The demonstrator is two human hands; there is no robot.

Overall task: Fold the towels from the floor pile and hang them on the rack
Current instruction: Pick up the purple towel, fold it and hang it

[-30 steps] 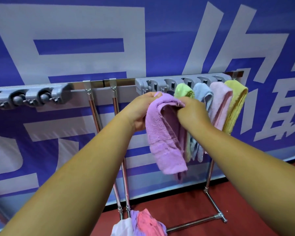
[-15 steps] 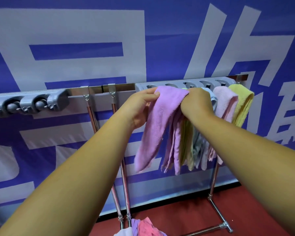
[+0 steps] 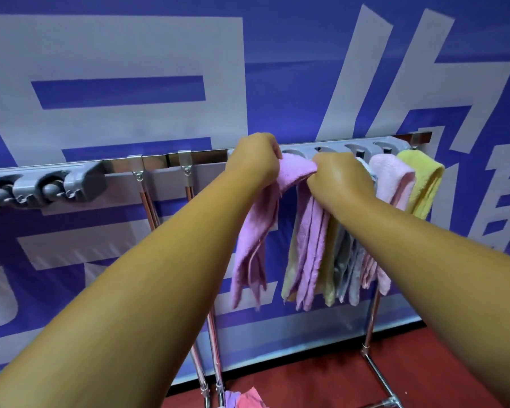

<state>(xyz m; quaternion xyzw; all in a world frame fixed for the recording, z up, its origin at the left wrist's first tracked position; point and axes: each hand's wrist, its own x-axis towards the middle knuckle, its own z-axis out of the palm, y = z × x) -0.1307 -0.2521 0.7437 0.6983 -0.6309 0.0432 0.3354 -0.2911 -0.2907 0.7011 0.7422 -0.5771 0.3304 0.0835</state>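
Banner cloth in blue with big white characters (image 3: 130, 54) backs a chrome towel rack with grey plastic clip holders (image 3: 156, 163), whose left half hangs bare. At its right end, left hand (image 3: 255, 157) and right hand (image 3: 337, 178) pinch a lilac terry towel (image 3: 295, 172) folded over the clips, crowded by green (image 3: 327, 260), grey-blue (image 3: 348, 260), pink (image 3: 392, 178) and yellow (image 3: 421, 178) towels. Floor pile (image 3: 245, 399) peeks at the bottom edge.

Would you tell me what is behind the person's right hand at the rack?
Behind the right hand hang a green towel and a blue towel; only their lower parts show. Their tops and clips are covered.
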